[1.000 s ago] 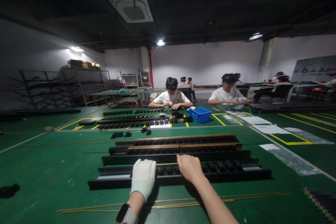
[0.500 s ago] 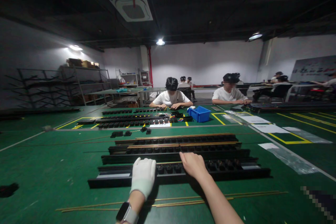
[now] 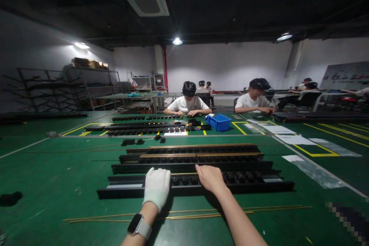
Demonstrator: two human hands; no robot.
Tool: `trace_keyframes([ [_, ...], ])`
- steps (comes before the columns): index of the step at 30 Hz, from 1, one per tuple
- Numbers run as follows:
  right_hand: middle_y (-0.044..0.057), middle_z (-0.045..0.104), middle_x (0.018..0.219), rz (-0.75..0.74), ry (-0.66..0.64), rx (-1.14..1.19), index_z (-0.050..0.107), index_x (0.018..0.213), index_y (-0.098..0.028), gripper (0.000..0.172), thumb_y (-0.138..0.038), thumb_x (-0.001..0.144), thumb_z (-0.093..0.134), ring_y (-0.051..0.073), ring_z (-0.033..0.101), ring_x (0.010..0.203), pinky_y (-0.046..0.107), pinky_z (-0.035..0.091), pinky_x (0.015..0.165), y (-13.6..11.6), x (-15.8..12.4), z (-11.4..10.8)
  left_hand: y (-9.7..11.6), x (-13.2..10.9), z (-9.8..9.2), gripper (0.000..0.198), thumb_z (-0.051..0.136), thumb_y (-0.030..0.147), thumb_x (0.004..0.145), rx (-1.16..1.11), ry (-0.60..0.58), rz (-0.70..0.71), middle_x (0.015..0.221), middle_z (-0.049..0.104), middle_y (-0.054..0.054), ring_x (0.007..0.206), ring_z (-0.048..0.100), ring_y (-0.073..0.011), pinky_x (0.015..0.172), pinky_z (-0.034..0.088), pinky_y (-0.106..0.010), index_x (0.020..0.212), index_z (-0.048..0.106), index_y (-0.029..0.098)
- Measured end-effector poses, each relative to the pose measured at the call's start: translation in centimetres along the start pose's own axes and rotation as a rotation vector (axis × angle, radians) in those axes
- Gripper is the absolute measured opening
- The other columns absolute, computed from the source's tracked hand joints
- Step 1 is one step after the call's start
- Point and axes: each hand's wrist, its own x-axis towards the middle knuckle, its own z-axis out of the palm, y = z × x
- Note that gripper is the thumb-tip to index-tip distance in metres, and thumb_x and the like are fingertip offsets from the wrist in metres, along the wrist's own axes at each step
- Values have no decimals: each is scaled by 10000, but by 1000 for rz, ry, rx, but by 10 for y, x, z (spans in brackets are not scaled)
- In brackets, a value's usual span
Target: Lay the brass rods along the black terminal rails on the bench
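Observation:
My left hand (image 3: 157,185), in a white glove, rests over the nearest black rail (image 3: 123,193), left of its middle, with the fingers curled down. My bare right hand (image 3: 210,178) is closed at the same rail, right of its middle. A thin brass rod (image 3: 184,173) runs between the two hands along the rail's far side, and both hands are shut on it; the fingertips are hidden. Small black blocks (image 3: 184,180) sit in a row inside the rail. Just beyond lie more black rails (image 3: 190,167) with long brass rods (image 3: 201,155) on top.
Loose brass rods (image 3: 184,217) lie on the green table (image 3: 43,184) in front of me. A blue bin (image 3: 219,122), wired black strips (image 3: 144,132) and plastic bags (image 3: 319,175) are farther off. Two co-workers (image 3: 188,103) sit across the table, with others behind.
The view has tilted slightly. Both hands stay at nearly the same place on the rail. The co-worker at the right has turned the head and shifted the arms.

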Motion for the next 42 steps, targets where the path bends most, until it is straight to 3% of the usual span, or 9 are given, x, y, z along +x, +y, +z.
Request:
trace_keyframes([
  [12,115,799,1064,-77,89,6,777,1038,-209,611,-382,1125,197,264,755,1004,344,507,864,-12,-2,2,-1,-1,3,368,378,172,1007,37,-10,28,887,705,-72,898,641,-232,1064,342,-444,935,736,212],
  [18,129,805,979,-100,61,-65,784,972,-179,635,-334,1117,187,274,760,944,373,494,860,-17,-3,9,0,-1,1,369,381,165,1002,41,-26,32,887,719,-74,907,655,-244,1072,360,-471,927,741,207],
  [22,135,804,983,-94,52,-55,789,979,-175,646,-337,1114,178,271,763,920,363,498,841,-18,-4,8,1,0,4,369,397,206,1017,-43,46,-10,1085,773,-96,1179,637,-290,1191,269,-530,1071,762,206],
  [26,140,804,988,-80,53,-57,794,984,-172,645,-342,1111,185,271,762,923,355,501,835,-18,-4,5,2,0,8,431,403,326,1048,-75,170,-100,1406,684,-105,1427,485,-344,1252,162,-590,1360,668,192],
  [32,131,807,972,-91,59,-54,798,972,-172,627,-321,1109,205,283,767,915,365,508,815,-17,-4,6,-3,1,9,436,366,305,1055,-22,-36,-52,1408,692,-59,1396,528,-361,1219,253,-591,1274,737,237],
  [36,129,808,972,-81,70,-42,805,968,-174,621,-333,1111,221,283,768,925,362,510,821,-16,-4,9,-7,3,3,446,375,292,1043,64,-38,-85,1492,628,-63,1436,485,-373,1223,244,-596,1351,695,249],
  [42,119,808,958,-95,74,-41,797,948,-176,621,-327,1115,218,286,770,910,366,511,814,-15,-3,11,-11,5,0,443,388,298,1030,33,-126,-113,1452,660,-67,1427,498,-370,1201,298,-575,1344,697,250],
])
